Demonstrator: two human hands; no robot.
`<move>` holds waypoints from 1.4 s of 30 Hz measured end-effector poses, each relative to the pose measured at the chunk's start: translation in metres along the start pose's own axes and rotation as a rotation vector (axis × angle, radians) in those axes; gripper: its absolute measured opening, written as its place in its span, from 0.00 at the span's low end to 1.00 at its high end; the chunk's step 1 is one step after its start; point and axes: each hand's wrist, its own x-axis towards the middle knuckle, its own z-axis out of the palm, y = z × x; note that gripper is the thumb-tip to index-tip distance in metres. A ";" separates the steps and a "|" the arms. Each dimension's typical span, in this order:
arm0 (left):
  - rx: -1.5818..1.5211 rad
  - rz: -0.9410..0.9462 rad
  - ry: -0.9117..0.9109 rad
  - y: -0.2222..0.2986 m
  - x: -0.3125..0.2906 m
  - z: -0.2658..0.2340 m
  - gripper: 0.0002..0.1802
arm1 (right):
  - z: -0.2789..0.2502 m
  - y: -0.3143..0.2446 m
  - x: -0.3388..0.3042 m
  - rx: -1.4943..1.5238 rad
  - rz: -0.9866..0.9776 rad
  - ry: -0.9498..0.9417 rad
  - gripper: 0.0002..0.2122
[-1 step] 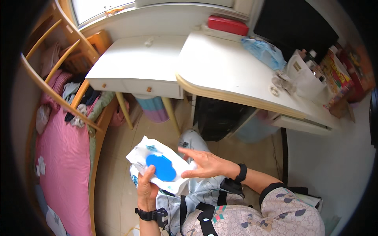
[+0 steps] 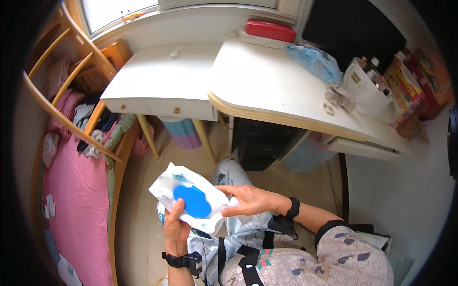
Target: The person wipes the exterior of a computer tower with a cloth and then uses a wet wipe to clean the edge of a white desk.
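Observation:
A white soft pack of wet wipes [image 2: 168, 196] with a blue plastic lid [image 2: 192, 201] is held tilted above my lap. My left hand [image 2: 176, 229] grips its lower edge, the thumb pressing on the lid and the other fingers hidden underneath. The lid looks closed. At the pack's right end is my right hand [image 2: 250, 199], its fingers stretched out and apart from the thumb. The fingertips and thumb lie at the pack's edge, and white material shows between them.
Ahead stand a white drawer table [image 2: 160, 71] and a white desk [image 2: 267, 81]. The desk bears a red box [image 2: 270, 30], a blue plastic bag [image 2: 315, 63], a monitor [image 2: 353, 31] and a white container [image 2: 362, 88]. To the left is a bed with a pink sheet [image 2: 76, 190].
The pack and my left hand sit slightly farther left in the picture. My right fingers, raised a little off the pack before, are now lower against its edge.

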 end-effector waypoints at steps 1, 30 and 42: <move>0.012 0.029 -0.043 0.005 0.006 0.007 0.33 | -0.002 0.001 0.001 0.165 -0.054 -0.004 0.44; 0.233 -0.288 -0.395 -0.056 0.049 0.082 0.14 | -0.042 0.025 -0.011 0.282 -0.119 0.527 0.22; 0.150 -0.251 -0.276 -0.055 0.077 0.088 0.16 | -0.103 0.020 -0.058 0.018 -0.216 0.809 0.06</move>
